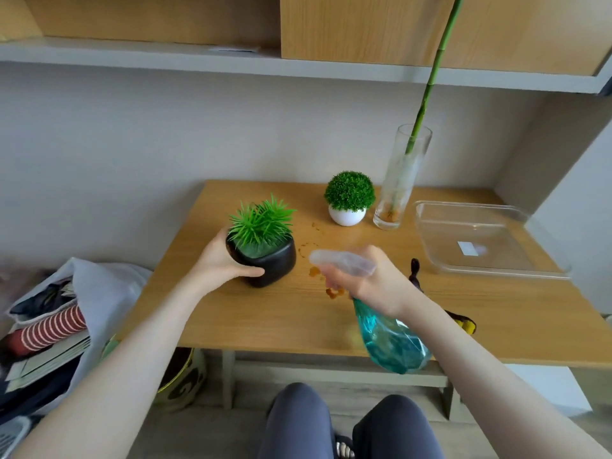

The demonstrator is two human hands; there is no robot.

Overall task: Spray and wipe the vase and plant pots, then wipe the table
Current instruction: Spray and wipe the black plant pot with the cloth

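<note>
Holding the black pot (265,263) on the counter (265,313), we curl our left hand (220,260) round its side, grip clamped on it. Our right hand (367,276) grips the spray bottle (387,339), nozzle facing the pot, above orange stains (331,291). The white pot (347,216) and glass vase (397,190) stand near the counter's back edge, just beside each other.

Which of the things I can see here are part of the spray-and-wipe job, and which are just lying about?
Part of the job:
- black pot, gripped by the left hand
- spray bottle, in the right hand
- white pot
- glass vase
- table, with brown stains

Lying about:
- clear plastic tray
- bag of books on the floor
- paper on the shelf
</note>
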